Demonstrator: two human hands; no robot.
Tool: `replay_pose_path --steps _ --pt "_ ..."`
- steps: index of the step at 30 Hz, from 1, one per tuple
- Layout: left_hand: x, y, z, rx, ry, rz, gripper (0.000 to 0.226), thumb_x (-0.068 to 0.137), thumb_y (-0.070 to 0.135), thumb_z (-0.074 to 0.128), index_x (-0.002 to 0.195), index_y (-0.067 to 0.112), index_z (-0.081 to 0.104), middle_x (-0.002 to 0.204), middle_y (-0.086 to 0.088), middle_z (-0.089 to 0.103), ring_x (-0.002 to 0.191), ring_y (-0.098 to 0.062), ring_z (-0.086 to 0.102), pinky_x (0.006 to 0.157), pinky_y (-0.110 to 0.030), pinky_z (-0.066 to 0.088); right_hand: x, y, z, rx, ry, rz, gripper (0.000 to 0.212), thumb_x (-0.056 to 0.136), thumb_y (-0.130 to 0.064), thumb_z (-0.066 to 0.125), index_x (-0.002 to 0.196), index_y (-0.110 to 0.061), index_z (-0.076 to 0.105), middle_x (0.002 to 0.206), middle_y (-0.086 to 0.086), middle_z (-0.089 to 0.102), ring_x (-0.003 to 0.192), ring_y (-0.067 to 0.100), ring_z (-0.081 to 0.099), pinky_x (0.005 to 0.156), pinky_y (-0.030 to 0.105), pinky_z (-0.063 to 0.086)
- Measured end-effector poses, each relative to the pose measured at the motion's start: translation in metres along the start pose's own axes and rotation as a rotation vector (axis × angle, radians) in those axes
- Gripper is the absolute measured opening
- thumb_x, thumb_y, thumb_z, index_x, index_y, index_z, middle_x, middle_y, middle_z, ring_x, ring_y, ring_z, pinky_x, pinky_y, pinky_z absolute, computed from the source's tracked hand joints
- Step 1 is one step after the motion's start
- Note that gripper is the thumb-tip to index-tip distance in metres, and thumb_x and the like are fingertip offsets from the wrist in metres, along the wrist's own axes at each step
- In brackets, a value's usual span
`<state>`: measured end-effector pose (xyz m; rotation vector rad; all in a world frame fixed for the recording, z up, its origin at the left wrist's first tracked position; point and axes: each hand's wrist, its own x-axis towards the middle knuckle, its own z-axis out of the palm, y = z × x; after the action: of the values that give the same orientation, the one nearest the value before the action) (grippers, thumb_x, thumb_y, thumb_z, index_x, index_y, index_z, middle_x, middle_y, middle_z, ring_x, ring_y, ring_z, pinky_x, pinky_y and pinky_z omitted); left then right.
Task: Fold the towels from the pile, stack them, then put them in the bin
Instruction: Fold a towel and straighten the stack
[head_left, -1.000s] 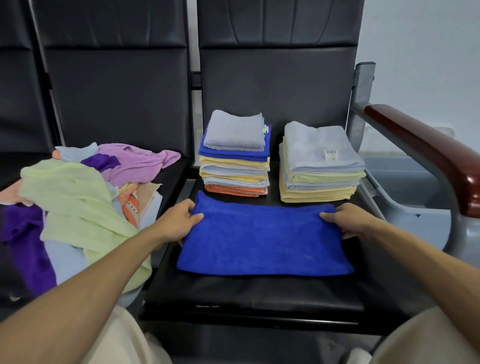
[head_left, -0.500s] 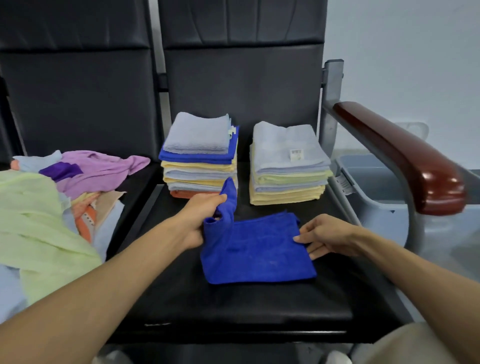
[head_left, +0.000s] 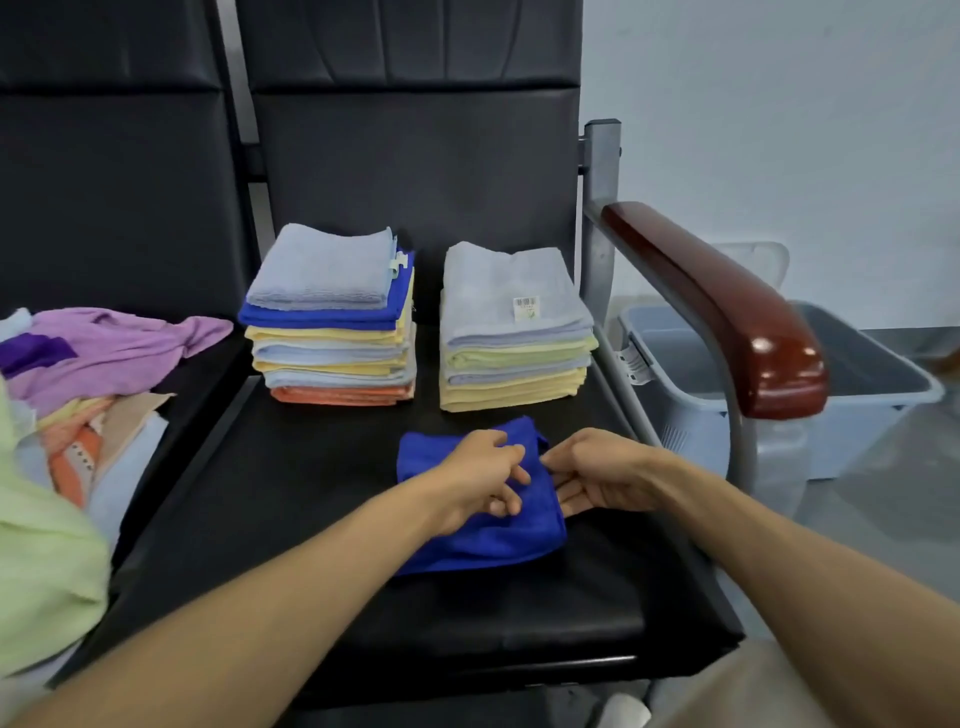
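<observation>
Half a second ago the blue towel (head_left: 483, 540) was half open; now it lies folded small on the black seat (head_left: 322, 525), in front of the right stack (head_left: 514, 332). Left hand (head_left: 480, 480) rests on top, fingers loose. Right hand (head_left: 597, 475) touches its right edge; I cannot tell if that grip pinches it. A white barcode tag (head_left: 525, 308) sits on the right stack, too small to read. Left stack (head_left: 332, 317) stands beside it. Unfolded pile (head_left: 93, 374) lies far left. Grey bin (head_left: 857, 384) waits past the armrest (head_left: 727, 312). Bare seat stays open left of the towel.
</observation>
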<state>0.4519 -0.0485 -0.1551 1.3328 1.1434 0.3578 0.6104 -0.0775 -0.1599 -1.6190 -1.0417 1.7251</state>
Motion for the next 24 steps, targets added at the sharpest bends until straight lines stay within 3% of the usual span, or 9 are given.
replay_pose_path --steps 2,5,7,9,13,16,18,21,24 --pt "-0.007 -0.008 -0.014 0.164 0.013 0.093 0.045 0.100 0.015 0.045 0.144 0.019 0.037 0.094 -0.005 0.063 0.047 -0.010 0.054 0.044 -0.021 0.037 0.001 -0.001 0.003 0.006 0.031 0.008 0.034 0.106 -0.020 0.034 0.099 -0.001 0.061 0.080 0.013 0.066 0.059 0.017 0.066 0.055 0.026 0.056" --pt "-0.022 -0.027 -0.046 0.573 0.120 0.304 0.020 0.095 0.016 0.054 0.110 0.028 0.060 0.085 0.005 0.063 0.058 -0.002 0.056 0.062 -0.018 0.044 0.005 -0.003 0.011 -0.090 0.126 0.014 0.044 0.103 -0.038 0.038 0.101 0.000 0.061 0.084 0.015 0.065 0.061 0.021 0.065 0.055 0.030 0.057" --pt "-0.030 -0.042 -0.067 0.725 0.154 0.362 0.016 0.092 0.019 0.060 0.092 0.035 0.060 0.085 0.009 0.059 0.068 -0.001 0.053 0.072 -0.018 0.045 0.007 -0.005 0.019 -0.251 0.214 0.013 0.048 0.099 -0.046 0.046 0.104 -0.001 0.062 0.089 0.013 0.067 0.066 0.023 0.066 0.055 0.031 0.058" --pt "-0.039 -0.054 -0.081 0.775 0.158 0.314 0.012 0.090 0.028 0.064 0.092 0.034 0.055 0.088 0.009 0.054 0.074 -0.001 0.051 0.075 -0.023 0.045 0.007 -0.008 0.032 -0.458 0.302 0.007 0.041 0.094 -0.047 0.056 0.096 -0.006 0.062 0.085 0.007 0.066 0.066 0.019 0.065 0.047 0.027 0.053" --pt "-0.051 -0.059 -0.083 0.889 0.085 0.161 0.047 0.081 0.056 0.066 0.108 0.024 0.044 0.099 0.013 0.043 0.083 -0.003 0.049 0.070 -0.023 0.040 0.010 -0.011 0.043 -0.793 0.436 -0.004 0.025 0.097 -0.034 0.053 0.094 -0.008 0.052 0.095 0.006 0.056 0.079 0.021 0.057 0.046 0.026 0.045" --pt "-0.053 -0.063 -0.081 1.067 0.105 0.294 0.039 0.087 0.052 0.062 0.105 0.024 0.040 0.109 0.007 0.048 0.099 -0.013 0.051 0.082 -0.030 0.044 0.011 -0.007 0.043 -0.523 0.476 -0.009 0.019 0.100 -0.027 0.048 0.098 -0.009 0.051 0.097 0.009 0.054 0.077 0.021 0.056 0.049 0.027 0.045" --pt "-0.055 -0.066 -0.083 1.131 0.083 0.379 0.028 0.093 0.044 0.057 0.105 0.025 0.041 0.110 0.006 0.051 0.106 -0.018 0.052 0.087 -0.035 0.044 0.008 -0.005 0.043 -0.364 0.500 -0.014 0.018 0.101 -0.020 0.049 0.086 -0.010 0.050 0.087 0.008 0.054 0.065 0.016 0.052 0.048 0.026 0.042" --pt "-0.057 -0.064 -0.086 1.038 0.034 0.365 0.024 0.091 0.046 0.059 0.098 0.026 0.049 0.092 0.012 0.053 0.088 -0.012 0.055 0.073 -0.029 0.045 0.006 -0.005 0.043 -0.238 0.488 -0.017 0.023 0.099 -0.013 0.053 0.077 -0.009 0.049 0.069 0.005 0.053 0.054 0.013 0.052 0.038 0.023 0.043" --pt "-0.057 -0.059 -0.086 0.797 0.091 0.256 0.038 0.093 0.055 0.049 0.083 0.020 0.061 0.080 0.010 0.057 0.073 -0.006 0.054 0.070 -0.025 0.043 0.001 -0.009 0.045 -0.133 0.449 -0.015 0.020 0.098 -0.013 0.054 0.080 -0.009 0.050 0.066 0.004 0.052 0.040 0.007 0.054 0.034 0.016 0.041"
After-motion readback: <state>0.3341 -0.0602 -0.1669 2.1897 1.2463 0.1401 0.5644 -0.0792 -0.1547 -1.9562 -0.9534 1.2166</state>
